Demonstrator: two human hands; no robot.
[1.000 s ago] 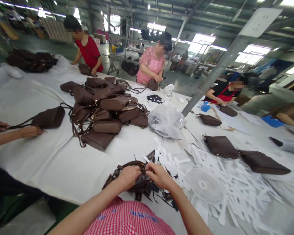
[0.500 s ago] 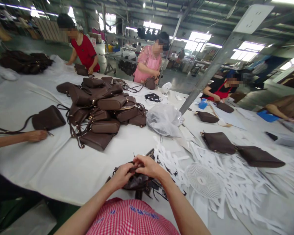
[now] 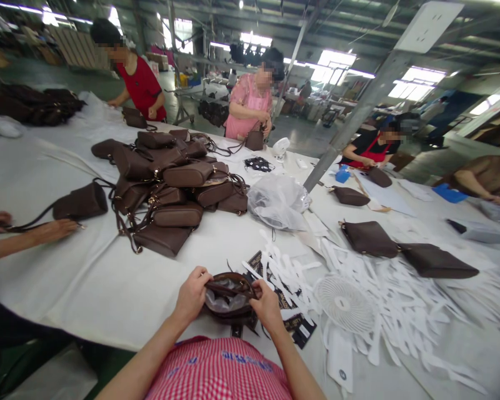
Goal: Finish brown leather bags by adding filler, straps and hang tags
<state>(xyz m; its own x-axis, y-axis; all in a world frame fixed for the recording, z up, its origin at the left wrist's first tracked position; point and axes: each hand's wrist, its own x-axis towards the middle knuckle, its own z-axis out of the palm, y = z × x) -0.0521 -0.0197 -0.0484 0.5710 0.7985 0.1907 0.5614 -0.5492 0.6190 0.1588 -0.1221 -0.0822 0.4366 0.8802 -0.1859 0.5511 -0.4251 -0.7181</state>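
A dark brown handbag [image 3: 229, 319] sits at the table's near edge, its mouth spread wide. Pale, shiny plastic shows inside it. My left hand [image 3: 194, 293] pinches the left end of the bag's rim, and my right hand [image 3: 266, 304] grips the right end. Black printed tags [image 3: 303, 329] lie just right of the bag, partly under white strips [image 3: 285, 272]. Beyond my hands is a heap of brown handbags [image 3: 173, 186] with straps and gold-coloured fittings.
A white fan [image 3: 345, 304] lies among paper strips at right. Clear plastic bags [image 3: 277, 203] are bunched near a slanting metal post [image 3: 344, 122]. A co-worker's hand [image 3: 60, 229] is by a handbag [image 3: 80, 201] at left. Several co-workers are around the table.
My hands were close together over the bag; they have moved apart to its two ends. The bag's mouth has opened, showing the plastic inside. At left, a co-worker's second hand has come into view.
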